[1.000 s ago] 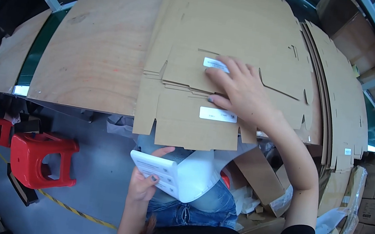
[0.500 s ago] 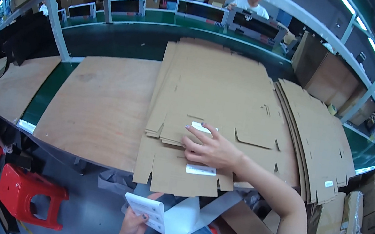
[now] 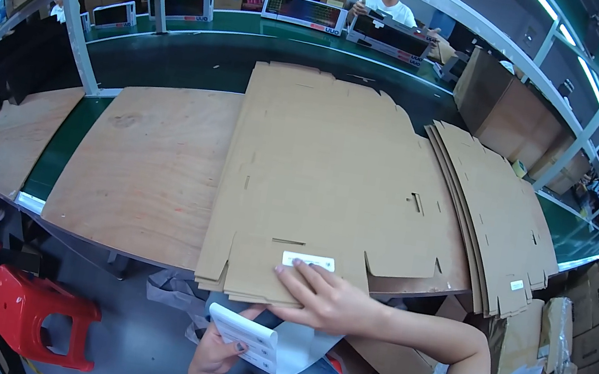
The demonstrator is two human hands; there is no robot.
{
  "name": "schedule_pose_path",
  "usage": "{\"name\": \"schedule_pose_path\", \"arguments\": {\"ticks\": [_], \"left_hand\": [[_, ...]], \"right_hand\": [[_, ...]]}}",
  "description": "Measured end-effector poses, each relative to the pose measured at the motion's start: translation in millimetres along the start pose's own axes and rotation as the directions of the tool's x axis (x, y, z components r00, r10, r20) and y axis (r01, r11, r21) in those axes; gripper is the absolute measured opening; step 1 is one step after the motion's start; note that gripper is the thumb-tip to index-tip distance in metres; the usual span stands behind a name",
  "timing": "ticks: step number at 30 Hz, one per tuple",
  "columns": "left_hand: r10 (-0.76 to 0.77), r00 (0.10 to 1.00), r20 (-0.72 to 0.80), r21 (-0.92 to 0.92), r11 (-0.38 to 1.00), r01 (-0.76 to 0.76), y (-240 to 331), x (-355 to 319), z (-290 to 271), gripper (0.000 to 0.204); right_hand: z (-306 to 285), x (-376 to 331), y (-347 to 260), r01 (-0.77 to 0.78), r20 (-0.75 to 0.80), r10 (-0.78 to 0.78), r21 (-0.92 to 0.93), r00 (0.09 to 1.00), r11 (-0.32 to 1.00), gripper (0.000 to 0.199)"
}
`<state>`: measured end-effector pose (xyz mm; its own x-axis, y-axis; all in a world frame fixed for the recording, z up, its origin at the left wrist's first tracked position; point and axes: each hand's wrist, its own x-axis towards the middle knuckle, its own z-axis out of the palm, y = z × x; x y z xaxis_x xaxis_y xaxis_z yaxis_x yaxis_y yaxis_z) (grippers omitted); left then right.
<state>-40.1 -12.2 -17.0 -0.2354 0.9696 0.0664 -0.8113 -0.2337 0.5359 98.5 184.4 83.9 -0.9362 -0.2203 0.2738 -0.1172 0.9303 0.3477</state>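
Note:
My left hand is closed on a strip of white labels, which curls down over my lap. My right hand lies on the near flap of a flat cardboard sheet, fingers stretched out. Its fingertips touch a white label stuck on that flap, partly covering it. The thumb side of this hand is at the sheet's front edge; whether it reaches underneath I cannot tell. The sheet tops a stack of similar die-cut sheets, its near edge jutting past the table front.
More flat cardboard is stacked to the right, and a bare wooden board lies on the left. Red stools stand at lower left. Opened cartons and wrapping lie below right. Across the green conveyor a person handles a boxed panel.
The top cardboard has slid toward me, covering the lower sheet and its label that showed before. My right hand has come nearer with it. My left hand still holds the label strip.

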Motion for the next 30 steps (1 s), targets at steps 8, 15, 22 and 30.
{"name": "schedule_pose_path", "arguments": {"ticks": [8,15,22,30], "left_hand": [[0.022,0.994,0.103,0.161,0.986,-0.039,9.8,13.2,18.1,0.062],[0.0,0.994,0.11,0.168,0.986,-0.019,10.4,18.6,24.6,0.058],[-0.001,0.999,0.054,0.073,0.997,-0.003,4.3,11.3,9.2,0.056],[0.008,0.979,-0.202,0.03,1.0,-0.002,-8.9,5.2,12.9,0.055]], "right_hand": [[6.6,-9.0,6.9,0.077,-0.117,-0.094,-0.142,0.989,0.987,0.04],[6.7,-7.6,2.0,-0.23,-0.024,0.228,-0.106,0.973,0.968,0.035],[25.5,19.0,63.0,-0.267,-0.056,0.263,-0.086,0.963,0.96,0.035],[76.1,28.9,89.8,-0.328,0.033,0.326,0.065,0.945,0.942,0.035]]}}
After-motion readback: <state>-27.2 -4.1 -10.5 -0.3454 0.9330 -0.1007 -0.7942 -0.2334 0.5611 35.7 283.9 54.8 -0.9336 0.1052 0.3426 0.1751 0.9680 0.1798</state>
